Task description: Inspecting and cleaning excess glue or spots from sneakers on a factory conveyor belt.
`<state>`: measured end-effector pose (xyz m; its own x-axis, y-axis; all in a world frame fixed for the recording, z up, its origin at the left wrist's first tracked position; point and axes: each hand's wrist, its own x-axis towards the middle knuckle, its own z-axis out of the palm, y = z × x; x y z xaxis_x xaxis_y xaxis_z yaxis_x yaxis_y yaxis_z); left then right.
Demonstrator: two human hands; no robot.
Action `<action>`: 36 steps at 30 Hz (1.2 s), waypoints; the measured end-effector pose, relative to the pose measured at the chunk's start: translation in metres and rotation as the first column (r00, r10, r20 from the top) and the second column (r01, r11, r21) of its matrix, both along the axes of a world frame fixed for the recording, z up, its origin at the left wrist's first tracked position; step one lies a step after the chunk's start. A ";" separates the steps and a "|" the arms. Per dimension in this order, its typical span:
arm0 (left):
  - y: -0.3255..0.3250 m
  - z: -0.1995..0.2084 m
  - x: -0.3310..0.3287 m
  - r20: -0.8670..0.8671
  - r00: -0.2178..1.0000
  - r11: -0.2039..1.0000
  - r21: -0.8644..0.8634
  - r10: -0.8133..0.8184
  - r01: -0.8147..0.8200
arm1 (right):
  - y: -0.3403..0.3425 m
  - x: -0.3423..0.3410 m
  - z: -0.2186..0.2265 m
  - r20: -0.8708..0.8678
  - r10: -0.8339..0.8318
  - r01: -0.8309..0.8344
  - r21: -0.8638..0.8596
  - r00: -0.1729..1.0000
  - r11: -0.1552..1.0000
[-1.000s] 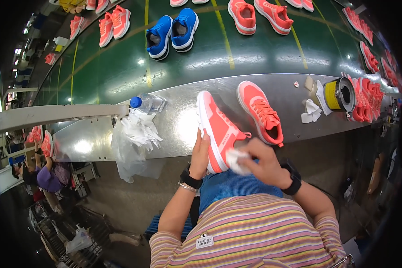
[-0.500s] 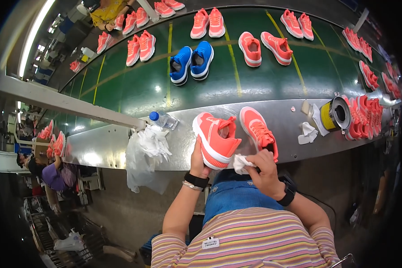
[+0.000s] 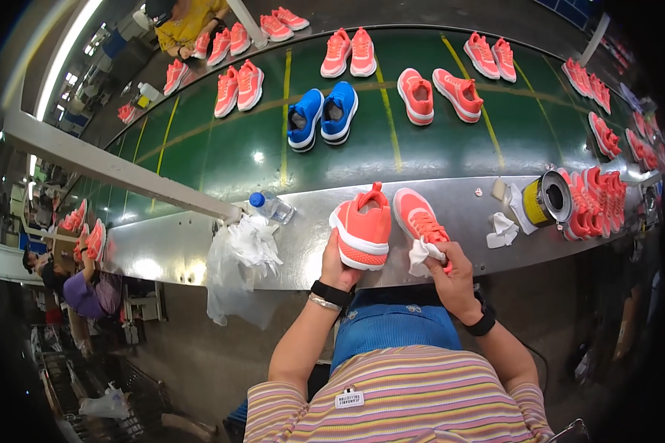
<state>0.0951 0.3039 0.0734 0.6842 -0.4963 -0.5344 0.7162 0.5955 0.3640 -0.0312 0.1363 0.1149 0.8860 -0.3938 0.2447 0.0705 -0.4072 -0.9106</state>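
Observation:
My left hand (image 3: 337,269) is closed around the side of a coral sneaker (image 3: 365,226), which is tilted with its heel and white sole edge facing me. Between the fingers of my right hand (image 3: 457,282) is a crumpled white cloth (image 3: 421,255). That cloth is close to the heel end of a second coral sneaker (image 3: 415,210), which rests on the metal ledge (image 3: 318,193) with its toe pointing away. My right hand partly hides this shoe's heel, so I cannot tell whether the cloth touches it.
A blue-capped bottle (image 3: 272,207) and a heap of white cloths (image 3: 248,242) lie at left. An open tin (image 3: 541,201) stands tipped beside several coral sneakers (image 3: 595,202) at right. Blue sneakers (image 3: 338,112) sit on the green belt (image 3: 236,159). Another person (image 3: 188,26) is across it.
The sneaker in my left hand has turned so its heel faces me more. My right hand has shifted the cloth to the right, away from that sneaker and toward the second one.

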 end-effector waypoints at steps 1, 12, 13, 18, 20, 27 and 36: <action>-0.001 0.002 0.001 -0.037 0.999 1.000 0.000 -0.028 0.028 | 0.004 0.005 0.005 -0.030 -0.005 0.006 0.027 1.000 1.000; -0.009 0.012 0.012 -0.134 0.986 0.994 0.029 -0.100 0.104 | 0.024 0.041 0.014 0.028 -0.058 0.051 0.205 0.998 0.977; -0.010 0.015 0.013 -0.154 0.983 0.991 0.072 -0.098 0.111 | 0.027 0.048 0.016 0.117 -0.033 0.030 0.024 0.993 0.999; -0.009 0.003 0.024 -0.205 0.975 0.996 -0.025 -0.088 0.085 | 0.008 0.048 -0.033 0.035 0.050 -0.037 -0.311 0.998 0.950; -0.003 0.016 0.028 -0.233 0.966 0.977 -0.203 -0.113 0.066 | -0.016 0.034 -0.036 -0.084 -0.064 0.045 -0.211 0.994 0.976; -0.012 0.020 0.041 -0.249 0.963 0.981 -0.185 -0.104 0.058 | -0.029 0.036 -0.014 -0.038 -0.229 0.224 0.403 0.973 0.887; 0.001 -0.012 0.034 0.023 0.971 0.913 -0.336 -0.238 0.232 | -0.110 0.041 -0.071 -0.041 -0.505 0.498 -0.109 0.862 0.860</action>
